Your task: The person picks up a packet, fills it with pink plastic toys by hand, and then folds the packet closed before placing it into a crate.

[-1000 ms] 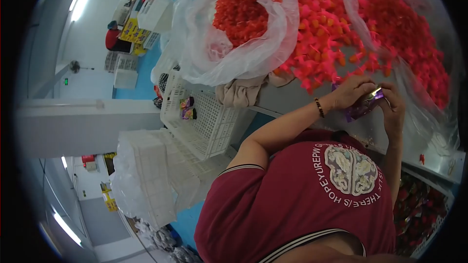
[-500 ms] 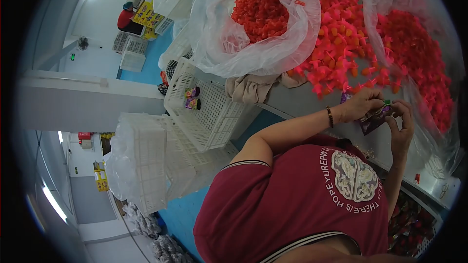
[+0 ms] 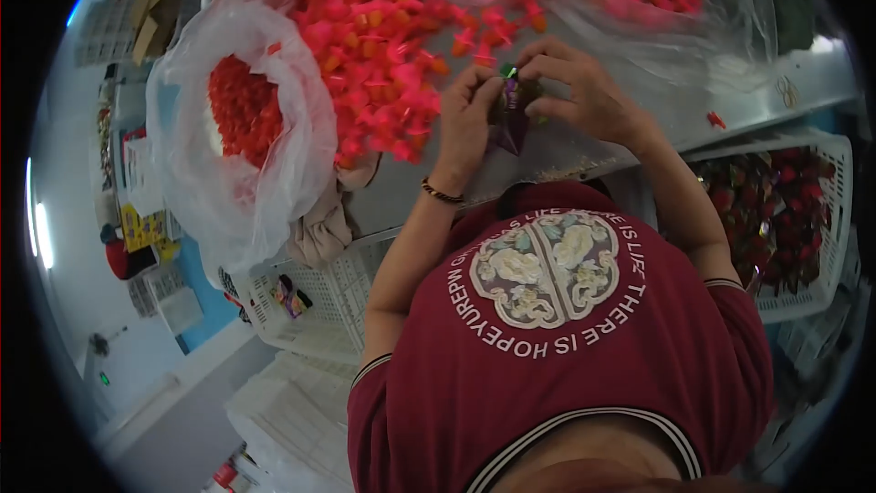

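A small dark purple packet (image 3: 514,128) with a green top edge is held up over the metal table. My left hand (image 3: 467,119), with a beaded bracelet at the wrist, pinches the packet's left side near the top. From the other side, my right hand (image 3: 584,91) has its fingers curled at the upper right edge of the packet. Its fingertips are partly hidden, and what is inside the packet does not show. Just beyond my left hand lies a heap of pink and orange-red plastic pieces (image 3: 388,64).
A clear plastic bag (image 3: 310,82) of red pieces stands at left beside a beige cloth (image 3: 321,230). A white crate (image 3: 844,210) of dark red packets is on the right. Below left, another crate (image 3: 342,297) holds a few colourful packets. One red piece (image 3: 716,120) lies near the table edge.
The head view has turned, so the table and hands now appear more upright and nearer the middle. Both hands stay at the packet.
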A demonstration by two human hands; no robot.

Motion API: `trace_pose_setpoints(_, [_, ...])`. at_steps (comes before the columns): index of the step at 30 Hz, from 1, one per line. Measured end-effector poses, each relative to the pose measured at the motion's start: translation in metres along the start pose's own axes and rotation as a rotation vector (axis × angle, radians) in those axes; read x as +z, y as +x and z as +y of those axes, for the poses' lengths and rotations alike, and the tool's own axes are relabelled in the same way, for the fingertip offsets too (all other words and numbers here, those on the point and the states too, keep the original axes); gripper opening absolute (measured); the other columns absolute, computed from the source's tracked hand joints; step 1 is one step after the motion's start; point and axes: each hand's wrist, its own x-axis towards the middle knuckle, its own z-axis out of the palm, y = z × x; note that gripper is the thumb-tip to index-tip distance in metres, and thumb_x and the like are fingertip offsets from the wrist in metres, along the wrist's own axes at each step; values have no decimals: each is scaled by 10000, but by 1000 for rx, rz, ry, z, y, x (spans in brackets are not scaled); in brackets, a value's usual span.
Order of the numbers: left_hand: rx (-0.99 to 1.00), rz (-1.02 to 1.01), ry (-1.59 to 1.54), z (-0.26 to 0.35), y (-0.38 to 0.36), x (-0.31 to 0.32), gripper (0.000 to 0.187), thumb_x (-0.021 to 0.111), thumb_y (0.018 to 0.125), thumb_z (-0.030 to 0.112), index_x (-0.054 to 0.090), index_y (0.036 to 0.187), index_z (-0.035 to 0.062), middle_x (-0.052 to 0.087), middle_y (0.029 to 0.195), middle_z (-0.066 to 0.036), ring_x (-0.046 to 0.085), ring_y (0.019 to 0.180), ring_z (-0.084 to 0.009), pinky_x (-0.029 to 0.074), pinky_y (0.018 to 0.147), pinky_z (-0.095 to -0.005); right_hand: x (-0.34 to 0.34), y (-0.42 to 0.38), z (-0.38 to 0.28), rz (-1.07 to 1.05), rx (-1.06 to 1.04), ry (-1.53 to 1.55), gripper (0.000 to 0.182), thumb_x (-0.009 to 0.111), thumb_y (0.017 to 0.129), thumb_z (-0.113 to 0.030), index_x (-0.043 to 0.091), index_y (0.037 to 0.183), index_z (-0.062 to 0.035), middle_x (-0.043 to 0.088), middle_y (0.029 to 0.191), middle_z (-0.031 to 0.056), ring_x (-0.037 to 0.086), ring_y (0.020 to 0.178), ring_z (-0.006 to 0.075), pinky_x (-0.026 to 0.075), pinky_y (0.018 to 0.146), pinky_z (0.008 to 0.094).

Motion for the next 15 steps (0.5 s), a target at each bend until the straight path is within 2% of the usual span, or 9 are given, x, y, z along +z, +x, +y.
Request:
trace_pose_setpoints(2, [-30, 23, -133, 5, -2, 1, 87, 543, 936, 74, 590, 898, 10, 575, 799, 34, 487, 708, -19, 402, 633, -180, 3, -2, 3, -10, 25, 48, 248, 706, 717, -33, 550, 907, -2, 539, 1109, 99, 564, 991, 264, 453, 861, 346])
trace_pose_setpoints(7, [24, 38, -145, 2, -2, -1, 98, 553, 945, 96, 597, 929, 10, 585, 810, 35, 496, 721, -15, 408, 646, -173, 2, 0, 9, -22, 6, 139, 208, 718, 723, -53, 590, 879, -3, 560, 1084, 83, 577, 976, 237, 460, 857, 337])
trace_pose_setpoints(10, [90, 92, -123, 3, -4, -1, 106, 552, 949, 100, 601, 942, 6, 587, 817, 36, 501, 731, -16, 410, 655, -170, 7, 0, 13, 75, -20, 146, 206, 732, 732, -102, 619, 875, -6, 578, 1035, 81, 589, 911, 233, 470, 825, 333])
trace_pose_setpoints(13, [148, 145, -67, 5, -4, 2, 106, 552, 951, 99, 601, 952, 5, 587, 826, 36, 504, 742, -17, 411, 662, -166, 10, 1, 3, 157, -4, -4, 185, 732, 744, -100, 627, 862, -3, 598, 961, 76, 602, 856, 217, 476, 783, 324])
trace_pose_setpoints(15, [170, 175, -24, 6, -5, 5, 104, 553, 951, 98, 600, 957, 5, 587, 832, 35, 504, 748, -18, 411, 666, -165, 14, 4, -4, 187, 118, -69, 157, 717, 760, -75, 622, 855, 6, 608, 914, 72, 602, 820, 178, 472, 736, 300])
